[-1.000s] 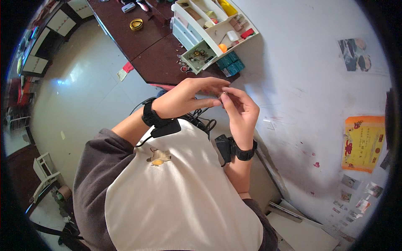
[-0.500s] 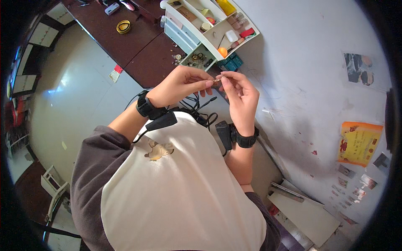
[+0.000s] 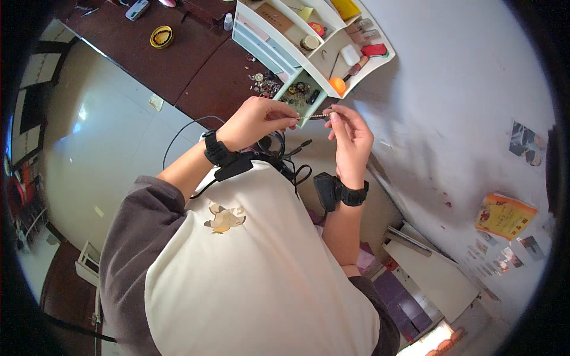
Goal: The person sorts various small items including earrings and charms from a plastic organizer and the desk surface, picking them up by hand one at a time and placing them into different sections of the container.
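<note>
Between my hands a thin strand (image 3: pixel 314 116) stretches almost level; it looks like a beaded bracelet or chain, too small to make out fully. My left hand (image 3: pixel 264 120) pinches one end between thumb and fingertips. The other end sits in a pinch of my right hand (image 3: pixel 350 133), thumb against forefinger. Just beyond the strand, a pulled-out pale green drawer (image 3: pixel 320 102) holds several small dark and metallic trinkets. More small beads and trinkets (image 3: pixel 264 83) lie heaped on the dark red table left of that drawer.
A white organizer (image 3: pixel 306 62) with compartments stands at the wall, an orange ball (image 3: pixel 338 86) in its near corner. Further left are a yellow bowl (image 3: pixel 161 37) and a small bottle (image 3: pixel 228 22). Black cables (image 3: pixel 285 151) hang below my hands. The wall (image 3: pixel 451 118) rises at right.
My hands have drawn slightly apart, so more of the strand shows between them. The view has shifted, bringing the open drawer and its trinkets more into sight.
</note>
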Action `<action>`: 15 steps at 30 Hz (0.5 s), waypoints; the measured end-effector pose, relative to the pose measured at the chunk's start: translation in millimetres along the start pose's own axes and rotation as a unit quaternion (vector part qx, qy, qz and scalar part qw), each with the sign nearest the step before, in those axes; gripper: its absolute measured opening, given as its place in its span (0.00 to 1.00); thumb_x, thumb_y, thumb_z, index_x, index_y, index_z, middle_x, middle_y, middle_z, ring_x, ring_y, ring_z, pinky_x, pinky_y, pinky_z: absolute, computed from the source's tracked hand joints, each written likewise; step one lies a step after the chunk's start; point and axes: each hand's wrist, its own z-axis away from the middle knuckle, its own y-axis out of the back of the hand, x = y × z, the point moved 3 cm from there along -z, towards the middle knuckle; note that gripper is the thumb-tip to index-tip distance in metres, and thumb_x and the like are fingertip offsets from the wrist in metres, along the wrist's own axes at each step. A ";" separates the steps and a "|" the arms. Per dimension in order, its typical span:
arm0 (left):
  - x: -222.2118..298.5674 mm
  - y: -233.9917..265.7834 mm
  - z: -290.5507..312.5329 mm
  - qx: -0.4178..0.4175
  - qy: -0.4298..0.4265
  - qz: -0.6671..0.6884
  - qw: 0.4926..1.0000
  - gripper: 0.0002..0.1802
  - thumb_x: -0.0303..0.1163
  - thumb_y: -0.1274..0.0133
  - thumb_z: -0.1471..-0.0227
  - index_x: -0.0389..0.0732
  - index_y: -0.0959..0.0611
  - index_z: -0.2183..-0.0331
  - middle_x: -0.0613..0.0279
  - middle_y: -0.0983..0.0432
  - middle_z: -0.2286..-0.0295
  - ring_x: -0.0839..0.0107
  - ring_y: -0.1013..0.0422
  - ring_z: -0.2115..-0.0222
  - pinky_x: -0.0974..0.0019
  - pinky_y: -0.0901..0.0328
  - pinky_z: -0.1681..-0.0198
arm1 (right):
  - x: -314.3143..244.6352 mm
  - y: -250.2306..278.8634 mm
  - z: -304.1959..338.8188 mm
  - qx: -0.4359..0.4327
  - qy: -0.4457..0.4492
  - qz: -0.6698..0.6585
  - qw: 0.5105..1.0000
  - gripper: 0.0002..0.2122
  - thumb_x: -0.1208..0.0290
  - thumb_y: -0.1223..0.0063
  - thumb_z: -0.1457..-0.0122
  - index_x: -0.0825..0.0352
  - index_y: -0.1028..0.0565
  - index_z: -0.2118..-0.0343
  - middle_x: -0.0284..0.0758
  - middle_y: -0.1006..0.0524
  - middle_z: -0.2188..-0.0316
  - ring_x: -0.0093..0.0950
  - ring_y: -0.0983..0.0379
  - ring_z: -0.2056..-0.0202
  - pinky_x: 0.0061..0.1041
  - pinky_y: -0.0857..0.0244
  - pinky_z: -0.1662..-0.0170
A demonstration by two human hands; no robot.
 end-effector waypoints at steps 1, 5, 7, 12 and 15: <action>-4.0 4.3 -2.7 -0.030 0.009 -0.003 1.000 0.10 0.27 0.46 0.50 0.33 0.20 0.64 0.60 0.21 0.73 0.78 0.27 0.72 0.73 0.32 0.66 | 5.2 -1.3 0.4 0.015 -0.009 -0.001 1.000 0.07 0.76 0.50 0.42 0.69 0.26 0.62 0.30 0.23 0.69 0.15 0.31 0.71 0.13 0.40 0.72; -30.5 42.8 -19.5 -0.048 0.013 -0.049 0.998 0.12 0.30 0.46 0.49 0.32 0.20 0.63 0.59 0.22 0.70 0.77 0.29 0.69 0.71 0.33 0.63 | 19.9 -9.5 -3.8 0.053 -0.035 -0.025 0.998 0.07 0.76 0.50 0.42 0.71 0.26 0.62 0.32 0.24 0.69 0.17 0.29 0.70 0.16 0.37 0.72; -60.4 83.7 -34.0 0.047 0.005 -0.109 0.993 0.13 0.32 0.46 0.49 0.34 0.20 0.63 0.57 0.22 0.68 0.73 0.28 0.67 0.68 0.34 0.61 | 30.4 -11.6 -7.8 0.069 -0.056 -0.046 0.995 0.07 0.76 0.50 0.42 0.71 0.27 0.62 0.32 0.24 0.69 0.18 0.28 0.70 0.16 0.35 0.72; -136.0 157.0 -60.5 0.151 0.044 -0.398 0.904 0.15 0.32 0.45 0.54 0.41 0.22 0.61 0.54 0.23 0.67 0.58 0.27 0.65 0.61 0.33 0.62 | 78.6 -4.2 -24.1 0.061 -0.081 0.023 0.995 0.07 0.77 0.51 0.42 0.73 0.27 0.62 0.34 0.24 0.70 0.20 0.26 0.70 0.19 0.32 0.70; -157.8 152.9 -66.9 0.070 0.087 -0.455 0.883 0.17 0.32 0.46 0.54 0.42 0.23 0.59 0.53 0.25 0.62 0.55 0.28 0.62 0.58 0.34 0.58 | 86.7 -10.6 -29.3 0.066 -0.085 0.066 0.992 0.08 0.76 0.49 0.43 0.73 0.26 0.62 0.34 0.23 0.72 0.20 0.26 0.71 0.19 0.31 0.71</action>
